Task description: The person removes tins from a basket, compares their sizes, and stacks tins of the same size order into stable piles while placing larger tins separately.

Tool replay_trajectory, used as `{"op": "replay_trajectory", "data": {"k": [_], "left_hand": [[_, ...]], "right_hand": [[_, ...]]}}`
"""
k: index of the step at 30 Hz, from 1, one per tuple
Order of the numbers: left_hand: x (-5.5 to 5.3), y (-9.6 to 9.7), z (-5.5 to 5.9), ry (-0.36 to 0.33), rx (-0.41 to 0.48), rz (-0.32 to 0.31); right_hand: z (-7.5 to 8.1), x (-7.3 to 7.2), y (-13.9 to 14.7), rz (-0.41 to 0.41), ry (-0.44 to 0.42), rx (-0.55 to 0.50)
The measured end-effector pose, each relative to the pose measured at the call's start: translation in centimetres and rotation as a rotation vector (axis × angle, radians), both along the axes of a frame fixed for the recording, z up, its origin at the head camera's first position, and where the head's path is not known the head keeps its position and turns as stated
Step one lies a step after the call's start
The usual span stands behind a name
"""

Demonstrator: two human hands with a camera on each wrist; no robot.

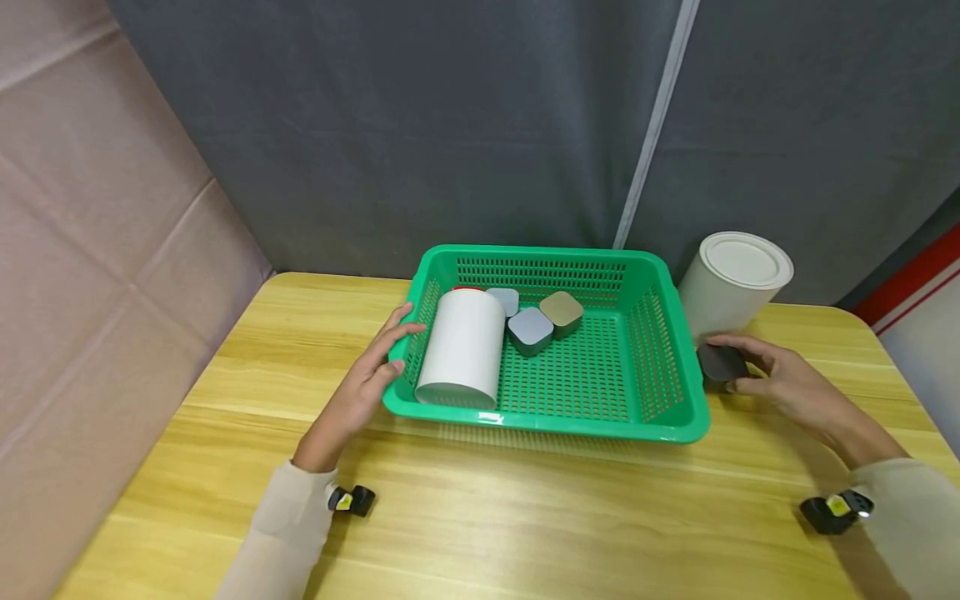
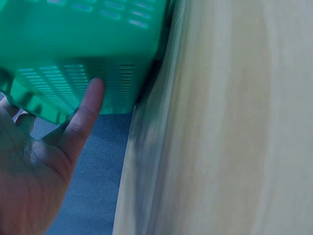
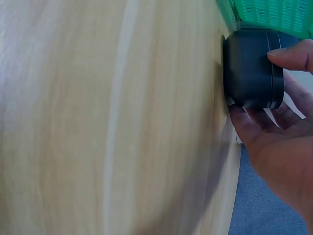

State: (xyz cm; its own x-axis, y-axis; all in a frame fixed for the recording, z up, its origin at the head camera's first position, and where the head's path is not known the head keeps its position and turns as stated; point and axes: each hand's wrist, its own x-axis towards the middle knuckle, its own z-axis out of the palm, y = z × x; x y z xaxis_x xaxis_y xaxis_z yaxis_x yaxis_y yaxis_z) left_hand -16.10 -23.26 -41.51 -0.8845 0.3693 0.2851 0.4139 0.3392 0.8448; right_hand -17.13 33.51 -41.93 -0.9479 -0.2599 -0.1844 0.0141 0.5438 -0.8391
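The left hand [image 1: 365, 377] lies at the left side of a green plastic basket [image 1: 551, 427], with fairly straight fingers reaching the rim and the thumb [image 2: 89, 103] against the slotted wall. Beyond the basket's right end, the right hand [image 1: 787, 387] holds a small black canister [image 3: 249, 68] with rounded square sides and a lid seam. Its thumb presses one side while the fingers support the other, low by the table. Inside the basket, a white cylinder [image 1: 463, 346] lies on its side. Beside it sit a tan-topped canister [image 1: 562, 309], a grey-topped canister [image 1: 531, 327] and a pale one [image 1: 506, 300].
A large white can [image 1: 731, 279] with a lid stands behind the right hand, close to the basket. The wooden table [image 1: 540, 517] ends at a grey curtain [image 1: 420, 133]. Pink fabric [image 1: 97, 208] hangs on the left, and a red-and-white panel [image 1: 922, 300] is at far right.
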Motion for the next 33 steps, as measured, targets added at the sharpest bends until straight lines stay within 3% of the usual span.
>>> {"op": "replay_trajectory", "data": {"k": [14,20,26,33], "left_hand": [[0.0,0.0,0.0,0.001,-0.003,0.004],[0.0,0.0,0.1,0.0,-0.003,0.002],[0.0,0.0,0.1,-0.005,-0.003,0.002],[0.0,0.1,0.1,-0.008,0.001,0.002]], "right_hand": [[0.0,0.0,0.1,0.012,0.019,0.049],[0.3,0.4,0.9,0.027,0.083,0.08],[1.4,1.0,1.3,0.063,0.208,0.008],[3.7,1.4,0.3,0.052,0.261,0.06]]}}
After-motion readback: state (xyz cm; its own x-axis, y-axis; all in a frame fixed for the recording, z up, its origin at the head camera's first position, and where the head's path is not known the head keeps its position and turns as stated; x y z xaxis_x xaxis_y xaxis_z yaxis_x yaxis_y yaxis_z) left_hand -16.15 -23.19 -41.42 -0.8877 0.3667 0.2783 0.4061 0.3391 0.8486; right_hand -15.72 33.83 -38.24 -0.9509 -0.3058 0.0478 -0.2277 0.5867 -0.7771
